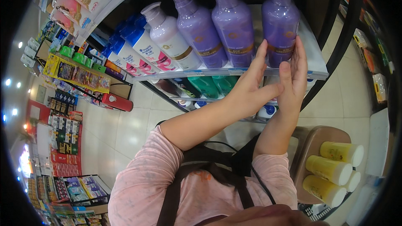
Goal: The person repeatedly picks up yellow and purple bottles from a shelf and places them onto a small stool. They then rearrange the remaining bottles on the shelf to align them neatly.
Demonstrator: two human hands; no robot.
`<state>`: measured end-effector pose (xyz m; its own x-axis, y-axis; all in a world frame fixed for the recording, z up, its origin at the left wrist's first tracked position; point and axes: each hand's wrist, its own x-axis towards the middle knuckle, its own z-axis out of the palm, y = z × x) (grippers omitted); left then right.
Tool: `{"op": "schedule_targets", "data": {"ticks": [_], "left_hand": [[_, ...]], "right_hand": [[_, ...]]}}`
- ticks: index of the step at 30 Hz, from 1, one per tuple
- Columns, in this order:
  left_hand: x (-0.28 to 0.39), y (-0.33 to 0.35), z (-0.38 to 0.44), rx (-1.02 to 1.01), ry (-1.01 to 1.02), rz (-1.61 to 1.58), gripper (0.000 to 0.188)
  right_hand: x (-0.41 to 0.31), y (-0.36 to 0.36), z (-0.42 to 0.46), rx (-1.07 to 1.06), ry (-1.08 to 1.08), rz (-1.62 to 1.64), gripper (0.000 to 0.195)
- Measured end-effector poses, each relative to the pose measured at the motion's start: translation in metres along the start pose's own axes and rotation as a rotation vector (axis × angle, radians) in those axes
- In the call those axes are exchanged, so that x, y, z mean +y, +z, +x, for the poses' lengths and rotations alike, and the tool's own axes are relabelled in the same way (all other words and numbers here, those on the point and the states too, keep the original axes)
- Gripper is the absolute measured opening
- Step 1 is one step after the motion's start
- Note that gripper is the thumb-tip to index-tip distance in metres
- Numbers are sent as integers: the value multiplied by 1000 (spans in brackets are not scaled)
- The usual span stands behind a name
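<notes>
A purple pump bottle (280, 22) in clear wrap stands at the right end of a white shelf (309, 47). My left hand (256, 83) has its fingers along the bottle's left side. My right hand (292, 75) lies along its right side, so the bottle's lower part is between both hands. My thumbs meet in front of the shelf edge. To the left, apart from this bottle, stand two more purple bottles, the nearer one (234, 31) and a farther one (201, 34). Beyond them is a white pump bottle (174, 40).
Blue-capped Head & Shoulders bottles (150, 48) fill the shelf's left part. Green bottles (204, 86) stand one shelf below. On my right, yellow canisters with white lids (329, 168) rest on a brown stool (317, 135). A red cylinder (117, 101) projects from another display.
</notes>
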<state>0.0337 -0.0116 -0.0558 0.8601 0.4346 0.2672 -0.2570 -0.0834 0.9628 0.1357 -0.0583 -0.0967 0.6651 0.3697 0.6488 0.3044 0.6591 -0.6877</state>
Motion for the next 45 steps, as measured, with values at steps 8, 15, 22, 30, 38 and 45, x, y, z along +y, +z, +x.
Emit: {"op": "schedule_targets", "data": {"ticks": [8, 15, 22, 30, 38, 45], "left_hand": [[6, -3, 18, 20, -27, -231, 87], [-2, 2, 24, -40, 34, -148, 88], [-15, 19, 43, -134, 167, -106, 89], [-29, 30, 63, -257, 245, -75, 92], [-28, 35, 69, -340, 186, -152, 92], [-25, 36, 73, -283, 91, -212, 91]], "right_hand": [[5, -3, 2, -18, -44, -142, 62], [6, -12, 2, -48, -98, -206, 72], [8, -36, 14, 13, -222, -260, 78], [6, -60, 19, 66, -276, -401, 70], [10, -66, 18, 121, -270, -395, 64], [7, -66, 20, 136, -293, -490, 62]]}}
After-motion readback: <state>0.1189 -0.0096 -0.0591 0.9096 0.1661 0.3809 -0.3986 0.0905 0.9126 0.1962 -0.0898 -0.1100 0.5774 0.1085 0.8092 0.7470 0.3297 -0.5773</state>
